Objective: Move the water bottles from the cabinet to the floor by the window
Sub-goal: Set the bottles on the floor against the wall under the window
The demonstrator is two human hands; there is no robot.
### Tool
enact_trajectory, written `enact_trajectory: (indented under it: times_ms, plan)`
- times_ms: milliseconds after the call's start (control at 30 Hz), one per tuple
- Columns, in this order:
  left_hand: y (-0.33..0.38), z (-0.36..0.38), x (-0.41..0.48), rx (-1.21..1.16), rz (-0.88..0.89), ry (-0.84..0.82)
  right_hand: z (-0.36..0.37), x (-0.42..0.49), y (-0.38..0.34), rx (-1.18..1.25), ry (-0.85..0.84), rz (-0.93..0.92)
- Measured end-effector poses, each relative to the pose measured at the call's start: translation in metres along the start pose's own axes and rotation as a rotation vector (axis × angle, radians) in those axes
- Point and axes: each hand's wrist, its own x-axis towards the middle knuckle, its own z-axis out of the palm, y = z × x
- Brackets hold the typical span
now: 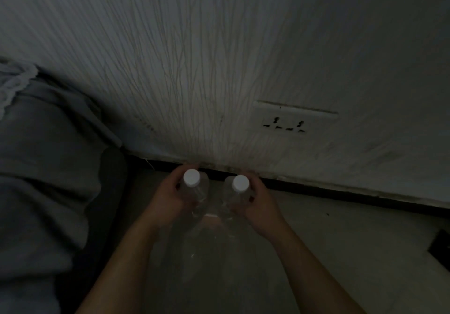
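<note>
The left bottle (191, 178) is enclosed by the left hand (169, 200), the right bottle (240, 183) by the right hand (259, 207); both long axes are held vertical, with the floor (316, 252) directly below each grip.

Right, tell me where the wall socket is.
Head view, right of centre: the wall socket sits low on the textured wall, above the dark skirting board, up and right of the water bottle in the right hand.

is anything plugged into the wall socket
No, the wall socket shows only bare holes, with no plug or cable in it.
</note>
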Motion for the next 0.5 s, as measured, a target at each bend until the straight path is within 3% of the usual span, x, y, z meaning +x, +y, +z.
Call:
enact_trajectory:
  times_ms: [300,500]
  plan:
    - [0.001,0.000,-0.006,-0.039,-0.006,-0.020,-0.003,-0.004,-0.005,-0.062,-0.007,0.000]
    - [0.009,-0.006,-0.008,0.074,0.039,-0.015,-0.019,-0.011,-0.016,-0.102,0.018,-0.008]
